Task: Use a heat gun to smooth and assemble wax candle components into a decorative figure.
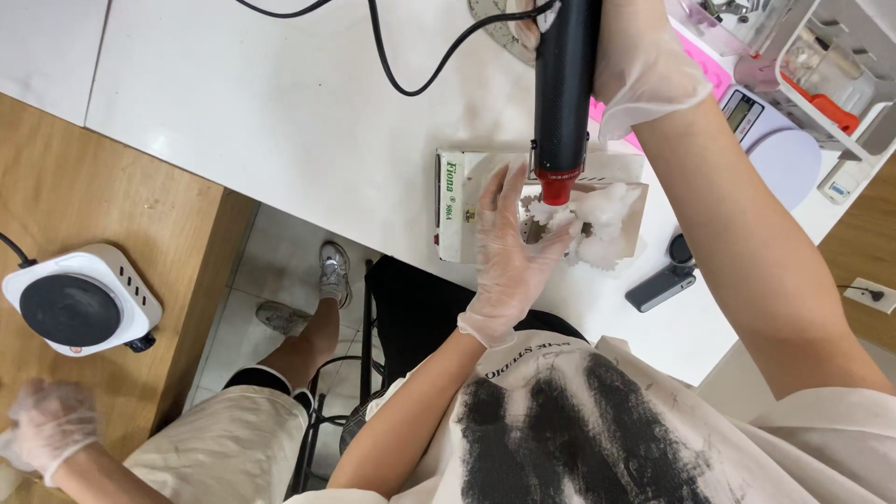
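While right hand point(635, 56) grips heat gun point(563, 93) upright, nozzle down, left hand point(513, 252) fingers spread on white wrap point(602, 219).

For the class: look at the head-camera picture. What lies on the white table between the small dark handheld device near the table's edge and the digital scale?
In the head view, nothing lies between the dark device and the scale; the person's right forearm crosses above that stretch.

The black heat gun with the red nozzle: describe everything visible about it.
The black heat gun with the red nozzle has a long, matte, plastic-looking barrel and a short red tip. It points toward the person, its nozzle over a white fluffy lump on the pale flat board. The gloved right hand grips its upper part; a black cord trails across the white table. The gloved left hand rests beside the nozzle, fingers spread.
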